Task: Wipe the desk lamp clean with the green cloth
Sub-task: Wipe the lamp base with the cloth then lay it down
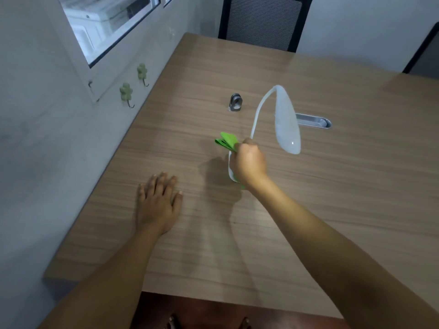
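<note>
A white desk lamp [287, 119] stands near the middle of the wooden desk [332, 186], its thin neck arching up from the base to a long oval head that points toward me. My right hand [249, 162] is closed around the green cloth [227, 141] at the foot of the neck, and it hides most of the lamp's base. A bunch of cloth sticks out to the left of my fist. My left hand [158, 201] lies flat on the desk, fingers apart, to the left of the lamp and apart from it.
A small grey metal fitting [235, 102] stands behind the lamp, and an oval metal cable slot [313, 121] is set into the desk at its right. A wall with two green hooks [126, 92] borders the left edge. A black chair [263, 20] stands at the far side.
</note>
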Tool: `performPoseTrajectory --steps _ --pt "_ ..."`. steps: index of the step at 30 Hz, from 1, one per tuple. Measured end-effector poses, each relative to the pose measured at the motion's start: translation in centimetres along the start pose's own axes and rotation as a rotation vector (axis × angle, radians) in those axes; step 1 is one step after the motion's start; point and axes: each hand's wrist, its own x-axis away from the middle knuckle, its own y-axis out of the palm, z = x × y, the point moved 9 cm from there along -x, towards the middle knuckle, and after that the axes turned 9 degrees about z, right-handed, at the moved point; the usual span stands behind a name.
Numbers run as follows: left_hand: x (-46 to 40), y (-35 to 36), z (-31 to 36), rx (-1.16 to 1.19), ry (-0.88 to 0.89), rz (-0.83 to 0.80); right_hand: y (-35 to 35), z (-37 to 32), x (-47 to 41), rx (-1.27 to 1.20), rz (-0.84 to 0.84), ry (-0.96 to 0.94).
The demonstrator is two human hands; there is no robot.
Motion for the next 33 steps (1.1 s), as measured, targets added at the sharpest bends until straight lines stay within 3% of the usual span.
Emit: performPoseTrajectory --steps 4,8,11,17,23,29,33 --pt "0.0 0.0 0.0 0.006 -0.002 0.001 0.9 2.9 1.9 0.046 -0.052 -0.253" --pt "0.0 0.0 0.0 0.006 -0.008 -0.006 2.0 3.2 5.6 -0.065 -0.146 -0.452" --pt "-0.1 0.1 0.0 -0.007 -0.007 -0.011 0.4 3.1 7.3 -0.089 -0.074 -0.572" --pt "0.0 0.2 0.0 -0.018 0.003 -0.024 -3.5 7.3 3.5 -0.239 0.242 -0.281" --pt "0.0 0.2 -0.1 -0.017 0.005 -0.020 0.6 8.4 3.2 -0.106 -0.025 -0.274" --pt "0.1 0.2 0.0 -0.007 -0.015 -0.041 -1.0 12.7 2.0 0.022 0.081 -0.030" --pt "0.1 0.1 0.0 -0.006 -0.017 -0.046 -0.4 8.9 2.1 0.012 0.096 -0.167"
